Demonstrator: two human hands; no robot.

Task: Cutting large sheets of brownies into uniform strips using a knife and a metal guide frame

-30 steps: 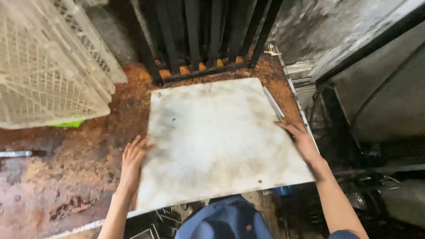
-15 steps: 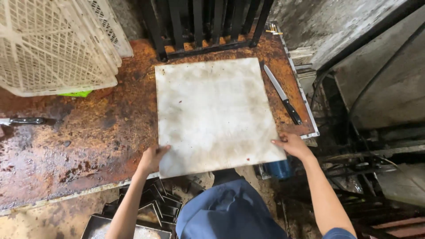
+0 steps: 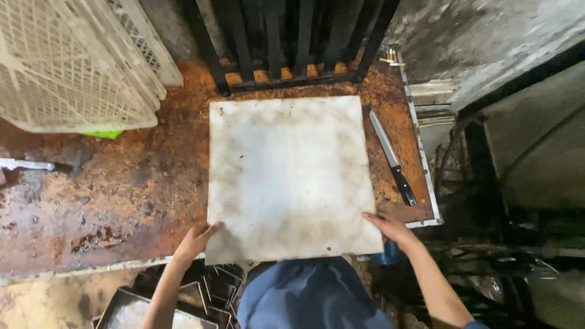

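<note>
Crates, pale plastic lattice, stacked at far left on rusty metal tabletop, green scrap poking out beneath. Steel handle or blade at left edge, lying flat, too cropped to name. Trays, dark metal, stowed under the table's near lip. Left hand at near-left corner of white cutting board, fingers laid against the edge, thumb side hidden; whether clamped or merely resting, cannot tell. Board flat on tabletop, centred before black bars, near edge hanging slightly over the table's front, likely why both corners are so easy to reach. Right hand at near-right corner, fingers spread on top of the board, pressing down rather than wrapped round it. Knife, black handle, 1 blade, just beside board's right edge, apart from it, handle toward the person. Grimy wall at far right.
</note>
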